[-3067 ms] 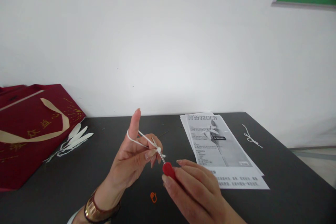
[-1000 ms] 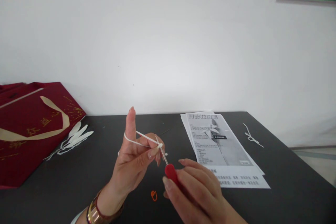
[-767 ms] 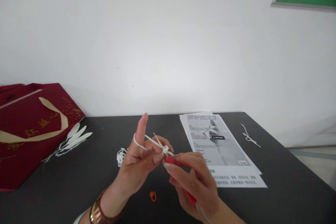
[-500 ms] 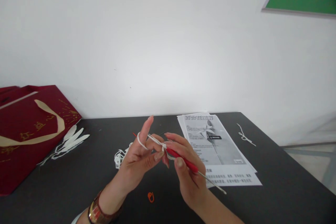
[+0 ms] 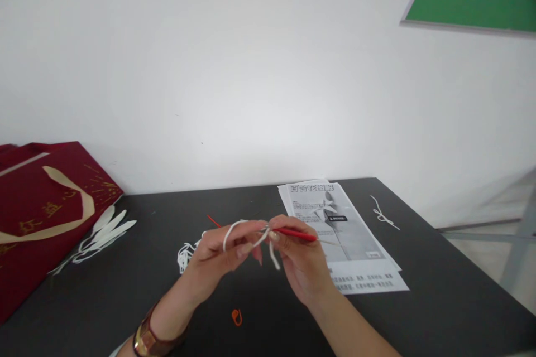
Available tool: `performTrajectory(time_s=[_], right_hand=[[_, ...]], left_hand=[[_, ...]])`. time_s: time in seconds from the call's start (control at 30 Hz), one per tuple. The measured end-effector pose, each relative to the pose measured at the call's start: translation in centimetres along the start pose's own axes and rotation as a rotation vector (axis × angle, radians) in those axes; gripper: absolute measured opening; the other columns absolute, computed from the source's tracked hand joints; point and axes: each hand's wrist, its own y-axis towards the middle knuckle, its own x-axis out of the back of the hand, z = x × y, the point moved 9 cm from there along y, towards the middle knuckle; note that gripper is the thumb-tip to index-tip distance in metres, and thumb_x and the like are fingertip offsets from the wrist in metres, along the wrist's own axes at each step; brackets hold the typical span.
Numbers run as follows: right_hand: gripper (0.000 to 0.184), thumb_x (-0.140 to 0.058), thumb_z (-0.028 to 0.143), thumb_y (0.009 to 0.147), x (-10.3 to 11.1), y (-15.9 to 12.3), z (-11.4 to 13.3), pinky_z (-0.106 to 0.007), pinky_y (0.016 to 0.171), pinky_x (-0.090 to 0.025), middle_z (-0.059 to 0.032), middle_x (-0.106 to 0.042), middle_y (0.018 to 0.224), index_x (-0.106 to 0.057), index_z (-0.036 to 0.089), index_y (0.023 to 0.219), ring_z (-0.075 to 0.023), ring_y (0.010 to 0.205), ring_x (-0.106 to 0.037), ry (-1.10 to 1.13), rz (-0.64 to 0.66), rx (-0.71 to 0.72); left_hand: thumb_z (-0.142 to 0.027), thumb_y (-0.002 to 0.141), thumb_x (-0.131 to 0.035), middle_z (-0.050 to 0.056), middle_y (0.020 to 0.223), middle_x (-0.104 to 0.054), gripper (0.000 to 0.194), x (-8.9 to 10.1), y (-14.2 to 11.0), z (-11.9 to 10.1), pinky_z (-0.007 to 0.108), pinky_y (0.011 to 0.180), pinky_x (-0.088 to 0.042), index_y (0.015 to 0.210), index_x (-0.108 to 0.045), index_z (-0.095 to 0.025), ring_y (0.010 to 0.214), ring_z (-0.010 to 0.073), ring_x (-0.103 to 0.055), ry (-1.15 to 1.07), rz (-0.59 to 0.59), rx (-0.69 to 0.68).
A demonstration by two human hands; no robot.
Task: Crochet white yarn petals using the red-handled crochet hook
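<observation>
My right hand (image 5: 299,254) grips a crochet hook (image 5: 296,233) by its red handle; the thin metal shaft sticks out to the right. White yarn (image 5: 226,239) loops over the index finger of my left hand (image 5: 221,254), whose thumb and fingers pinch the strand close to the hook's tip. A short yarn tail hangs down between the two hands. The fingertips of both hands nearly meet, and the stitch at the hook's tip is partly hidden. Behind my left hand lies a small heap of white yarn (image 5: 184,256).
An orange stitch marker (image 5: 237,317) lies in front on the dark table (image 5: 167,206). Printed sheets (image 5: 355,234) are behind my right hand, with a knotted yarn piece (image 5: 382,213) beyond. At left, white crocheted petals (image 5: 109,231) lie by a red bag (image 5: 54,201). A thin red stick (image 5: 213,221) lies behind.
My left index finger has come down from pointing up to lying toward the hook. The hook has turned nearer level, and the yarn tail now hangs lower. The view has shifted slightly.
</observation>
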Motion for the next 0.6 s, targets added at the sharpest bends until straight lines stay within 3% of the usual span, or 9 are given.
performTrajectory(time_s=[0.03, 0.1, 0.2, 0.27, 0.3, 0.37, 0.43, 0.6], right_hand=[[0.013, -0.085, 0.018, 0.067, 0.5, 0.2, 0.5, -0.024, 0.063, -0.053, 0.0011, -0.072, 0.074, -0.077, 0.022, 0.076, -0.0133, 0.068, -0.066, -0.012, -0.032, 0.014], [0.013, -0.086, 0.019, 0.065, 1.1, 0.4, 1.3, -0.026, 0.064, -0.054, 0.0014, -0.072, 0.071, -0.078, 0.023, 0.075, -0.0136, 0.064, -0.068, -0.025, -0.052, -0.008], [0.014, -0.087, 0.02, 0.063, 1.2, 0.7, 2.1, -0.024, 0.052, -0.052, 0.0009, -0.071, 0.066, -0.078, 0.021, 0.073, -0.0118, 0.052, -0.064, -0.034, 0.003, -0.056], [0.013, -0.087, 0.018, 0.063, 1.0, 0.8, 2.4, -0.023, 0.049, -0.052, 0.0006, -0.07, 0.064, -0.077, 0.02, 0.072, -0.0124, 0.05, -0.065, -0.068, 0.051, -0.07], [0.013, -0.087, 0.017, 0.063, 0.8, 0.8, 2.5, -0.023, 0.048, -0.052, 0.0004, -0.07, 0.064, -0.077, 0.02, 0.072, -0.0127, 0.05, -0.066, -0.087, 0.082, -0.075], [0.012, -0.086, 0.016, 0.064, 0.2, 0.7, 2.4, -0.023, 0.049, -0.053, 0.0002, -0.07, 0.067, -0.078, 0.019, 0.072, -0.0129, 0.051, -0.067, -0.115, 0.156, -0.087], [0.011, -0.085, 0.015, 0.066, -0.3, 0.5, 2.2, -0.023, 0.049, -0.054, 0.0001, -0.069, 0.069, -0.078, 0.019, 0.073, -0.013, 0.051, -0.067, -0.124, 0.214, -0.099], [0.011, -0.084, 0.015, 0.068, -0.8, 0.1, 1.7, -0.023, 0.048, -0.055, -0.0007, -0.068, 0.069, -0.078, 0.019, 0.076, -0.0129, 0.05, -0.067, -0.122, 0.286, -0.134]], left_hand=[[-0.034, 0.082, -0.07, 0.006, 0.067, -0.065, 0.021, 1.2, 0.2, 0.5, 0.025, 0.049, -0.033, 0.088, -0.08, -0.017, 0.055, 0.0127, -0.05, -0.031, -0.062, 0.076], [-0.04, 0.085, -0.064, 0.002, 0.051, -0.052, 0.04, 3.4, 0.7, 0.5, 0.025, 0.046, -0.029, 0.056, -0.072, -0.015, 0.049, 0.01, -0.04, -0.05, -0.125, 0.109], [-0.031, 0.086, -0.064, -0.003, 0.041, -0.039, 0.046, 5.9, 1.5, 1.7, 0.023, 0.043, -0.026, 0.043, -0.062, -0.014, 0.042, 0.0069, -0.031, -0.073, -0.116, 0.231], [-0.023, 0.083, -0.067, 0.001, 0.047, -0.051, 0.03, 6.6, 1.7, 2.9, 0.022, 0.043, -0.032, 0.055, -0.07, -0.01, 0.042, 0.0073, -0.04, -0.093, -0.072, 0.342], [-0.02, 0.082, -0.067, 0.006, 0.061, -0.062, 0.016, 6.9, 1.8, 3.3, 0.022, 0.049, -0.04, 0.075, -0.076, -0.009, 0.052, 0.0111, -0.053, -0.107, -0.068, 0.377], [-0.017, 0.084, -0.063, 0.013, 0.096, -0.072, 0.027, 7.3, 1.8, 3.8, 0.028, 0.068, -0.051, 0.109, -0.073, -0.013, 0.084, 0.0203, -0.066, -0.144, -0.073, 0.401], [-0.02, 0.088, -0.057, 0.014, 0.117, -0.068, 0.037, 7.9, 1.8, 3.9, 0.033, 0.081, -0.053, 0.123, -0.065, -0.018, 0.106, 0.0247, -0.063, -0.172, -0.083, 0.401], [-0.027, 0.085, -0.059, 0.012, 0.092, -0.071, 0.037, 9.7, 1.0, 4.6, 0.026, 0.051, -0.051, 0.12, -0.066, -0.017, 0.08, 0.0248, -0.068, -0.102, -0.073, 0.498]])
